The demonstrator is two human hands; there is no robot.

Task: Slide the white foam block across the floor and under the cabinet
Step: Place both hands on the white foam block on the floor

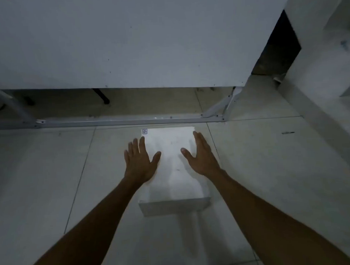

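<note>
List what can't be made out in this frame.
- Head view: the small label on the white foam block is too small to read.
- Space under the cabinet: dark, cut off by its front panel.
- Whether left hand and right hand press the block: unclear.

**Just one head cam, angled forward and down**

Only one view here, worn on my head, wide-angle, tilted down at the tiled floor from close up. My arms enter from 5 and 7 o'clock. The cabinet fills the 12 o'clock side. Edges bend from the lens. No second view to overlap with.
</note>
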